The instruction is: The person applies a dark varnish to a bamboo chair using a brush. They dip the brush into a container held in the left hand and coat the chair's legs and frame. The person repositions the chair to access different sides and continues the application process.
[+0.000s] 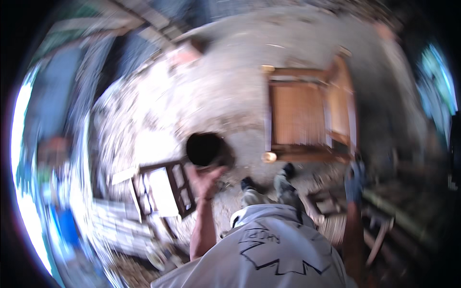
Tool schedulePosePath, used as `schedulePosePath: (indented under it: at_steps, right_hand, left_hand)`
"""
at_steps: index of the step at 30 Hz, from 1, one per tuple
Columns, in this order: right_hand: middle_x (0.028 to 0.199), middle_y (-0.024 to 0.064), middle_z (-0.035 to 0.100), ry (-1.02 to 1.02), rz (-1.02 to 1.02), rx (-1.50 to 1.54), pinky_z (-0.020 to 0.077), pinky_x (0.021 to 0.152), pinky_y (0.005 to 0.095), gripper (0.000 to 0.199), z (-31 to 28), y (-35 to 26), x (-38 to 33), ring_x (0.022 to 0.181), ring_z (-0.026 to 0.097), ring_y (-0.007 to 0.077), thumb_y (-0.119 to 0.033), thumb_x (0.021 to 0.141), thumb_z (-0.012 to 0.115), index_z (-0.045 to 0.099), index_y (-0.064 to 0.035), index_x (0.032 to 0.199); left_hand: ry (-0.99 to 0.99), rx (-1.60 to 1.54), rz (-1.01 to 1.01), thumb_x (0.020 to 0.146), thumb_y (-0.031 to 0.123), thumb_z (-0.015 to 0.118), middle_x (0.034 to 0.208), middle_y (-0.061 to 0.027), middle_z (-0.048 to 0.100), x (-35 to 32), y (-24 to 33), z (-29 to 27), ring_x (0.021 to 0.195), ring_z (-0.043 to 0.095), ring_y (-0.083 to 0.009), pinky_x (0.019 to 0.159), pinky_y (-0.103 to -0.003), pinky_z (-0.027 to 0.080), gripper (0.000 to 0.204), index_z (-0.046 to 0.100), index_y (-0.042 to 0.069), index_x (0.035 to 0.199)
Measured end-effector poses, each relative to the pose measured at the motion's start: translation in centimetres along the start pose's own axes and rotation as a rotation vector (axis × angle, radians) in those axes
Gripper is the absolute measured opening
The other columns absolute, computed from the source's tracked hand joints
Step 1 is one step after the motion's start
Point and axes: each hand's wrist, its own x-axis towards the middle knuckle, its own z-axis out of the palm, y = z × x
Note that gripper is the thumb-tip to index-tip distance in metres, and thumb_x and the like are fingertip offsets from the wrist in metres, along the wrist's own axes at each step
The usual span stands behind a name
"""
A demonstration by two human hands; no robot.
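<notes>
My bare left hand (206,182) is raised at centre left, its thumb and fingers apart. Just beyond it, a black round shape (203,149) meets or overlaps the fingertips; its kind cannot be made out. On my right hand (355,181) is a grey-blue glove. That hand is beside the near right corner of a brown wooden chair (297,113) with a slatted or woven panel. Motion smears the gloved fingers, so whether they grip the chair is unclear.
A small wooden frame or stool (186,192) stands to the left of my left forearm. Wooden pieces and a ribbed stool-like item (332,229) lie near my right arm. Planks (158,26) lean at the far left, and a blue object (68,226) is at the left edge.
</notes>
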Motion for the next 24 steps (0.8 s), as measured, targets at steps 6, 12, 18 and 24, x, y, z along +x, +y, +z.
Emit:
schedulePosePath:
  at_steps: [6,12,18,24]
  right_hand:
    - [0.108,0.0158,0.064,-0.223,-0.103,0.705,0.0456,0.093,0.0396,0.016,-6.9,-17.5,-4.4,0.102,0.059,0.0284,-0.012,0.096,0.059,0.064,0.0015,0.103]
    - [0.1,0.0137,0.064,-0.43,-0.137,0.801,0.0512,0.074,0.0359,0.025,-8.8,-26.7,-7.8,0.08,0.062,0.0216,-0.019,0.099,0.055,0.061,0.0022,0.11]
    - [0.089,0.007,0.056,-0.69,-0.048,1.072,0.0512,0.062,0.0278,0.03,-16.7,-40.6,-9.8,0.067,0.057,0.0144,-0.007,0.088,0.06,0.054,-0.0035,0.116]
    - [0.099,0.008,0.046,-0.58,-1.022,0.936,0.0467,0.082,0.0343,0.046,-23.0,-51.4,-14.4,0.085,0.051,0.0196,-0.01,0.075,0.075,0.047,-0.0064,0.111]
  left_hand:
    - [-0.052,-0.38,0.159,0.057,0.016,0.096,0.132,-0.0086,0.051,-3.6,-7.0,-6.1,0.122,0.052,-0.0208,0.106,-0.035,0.042,0.111,0.029,0.002,0.144]
    - [0.099,-0.148,0.117,0.055,0.028,0.097,0.138,-0.0122,0.046,-10.9,-13.1,-14.2,0.131,0.045,-0.0246,0.111,-0.038,0.036,0.116,0.029,0.003,0.146]
    - [0.117,-0.041,0.176,0.054,0.035,0.096,0.141,-0.0162,0.042,-13.3,-17.3,-23.8,0.133,0.04,-0.0328,0.111,-0.041,0.034,0.117,0.031,0.004,0.147]
    - [0.169,-0.04,0.171,0.055,0.034,0.095,0.144,-0.0181,0.04,-16.7,-18.8,-29.7,0.134,0.039,-0.0375,0.111,-0.043,0.034,0.118,0.029,0.003,0.148]
